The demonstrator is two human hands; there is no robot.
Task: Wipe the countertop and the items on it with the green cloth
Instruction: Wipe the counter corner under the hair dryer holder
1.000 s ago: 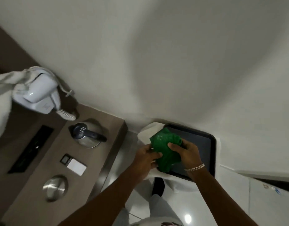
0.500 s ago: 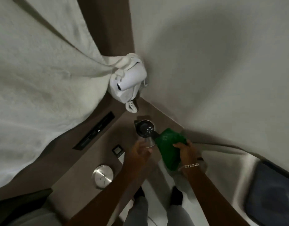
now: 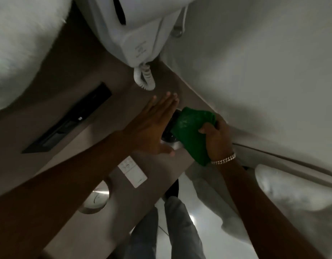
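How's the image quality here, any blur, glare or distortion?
Head view: dim overall; motion blur smears the white towel and the lower right; wide-angle bending curves the countertop edge; a small glare spot on the floor; the green cloth stays fairly sharp.

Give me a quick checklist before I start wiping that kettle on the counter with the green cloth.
1. Green cloth gripped in right hand: ok.
2. Cloth reaching the kettle: ok, it drapes over it.
3. Left hand steadying the kettle: cannot tell; it is flat and open beside it.
4. Kettle lid closed: cannot tell, hidden.
5. Remote out of the way: ok, nearer you on the countertop.
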